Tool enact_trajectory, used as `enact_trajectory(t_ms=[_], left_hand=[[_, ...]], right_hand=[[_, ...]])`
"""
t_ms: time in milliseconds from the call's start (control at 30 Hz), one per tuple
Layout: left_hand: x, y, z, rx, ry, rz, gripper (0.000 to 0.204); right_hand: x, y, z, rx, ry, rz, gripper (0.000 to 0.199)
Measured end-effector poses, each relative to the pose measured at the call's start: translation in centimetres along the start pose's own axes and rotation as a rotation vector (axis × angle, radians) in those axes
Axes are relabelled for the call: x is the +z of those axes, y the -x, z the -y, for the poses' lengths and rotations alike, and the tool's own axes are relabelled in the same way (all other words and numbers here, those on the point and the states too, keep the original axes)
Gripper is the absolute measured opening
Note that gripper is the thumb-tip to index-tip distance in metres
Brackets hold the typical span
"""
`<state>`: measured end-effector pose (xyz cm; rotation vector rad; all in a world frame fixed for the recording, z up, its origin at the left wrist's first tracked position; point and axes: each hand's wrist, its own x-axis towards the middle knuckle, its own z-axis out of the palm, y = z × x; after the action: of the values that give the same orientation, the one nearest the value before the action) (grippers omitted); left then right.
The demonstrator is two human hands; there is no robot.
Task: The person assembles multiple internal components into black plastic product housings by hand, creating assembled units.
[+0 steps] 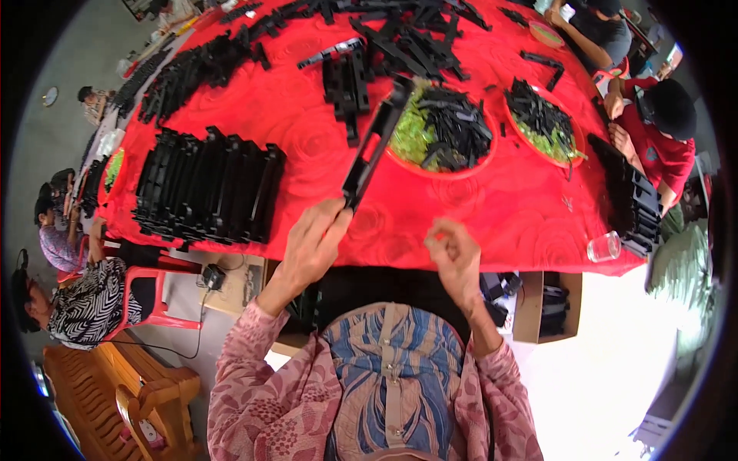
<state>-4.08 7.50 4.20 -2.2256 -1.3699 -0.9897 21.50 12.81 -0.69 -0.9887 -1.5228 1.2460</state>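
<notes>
My left hand [314, 240] grips the lower end of a long, slotted black plastic part [393, 106], which slants up and away to the right above the red tablecloth. My right hand [455, 261] is raised near the table's front edge, apart from the part. Its thumb and fingers are curled together, and I cannot make out whether anything small is between them. Beyond my hands stands a red-rimmed basin [450, 176] with black strips [461, 127] on the right and translucent green pieces [410, 137] on the left.
A row of stacked black parts [207, 188] stands at the left. A second basin [582, 154] holds similar pieces. Loose black parts [415, 46] lie at the back. A drinking glass [604, 247] sits near the right front edge. Other people [665, 138] sit around the table.
</notes>
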Motion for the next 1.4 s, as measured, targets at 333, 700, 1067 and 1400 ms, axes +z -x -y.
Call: enact_trajectory(t_ms=[333,700,1067,1400], left_hand=[[-1.3,5.7,-5.2,0.302,0.169,0.263,0.034],[2.0,3.0,-5.3,-1.092,1.525,0.262,0.034],[4.6,3.2,-5.3,-0.636,2.488,0.862,0.055],[1.0,3.7,-7.8,-1.199,1.750,0.713,0.070]], right_hand=[[-1.9,-3.1,5.9,0.125,-0.164,-0.049,0.042],[0.7,-7.4,5.0,0.216,-0.174,0.220,0.024],[8.2,-5.2,7.4,-0.154,0.054,1.310,0.032],[5.1,-4.3,7.6,-0.271,0.158,0.910,0.028]])
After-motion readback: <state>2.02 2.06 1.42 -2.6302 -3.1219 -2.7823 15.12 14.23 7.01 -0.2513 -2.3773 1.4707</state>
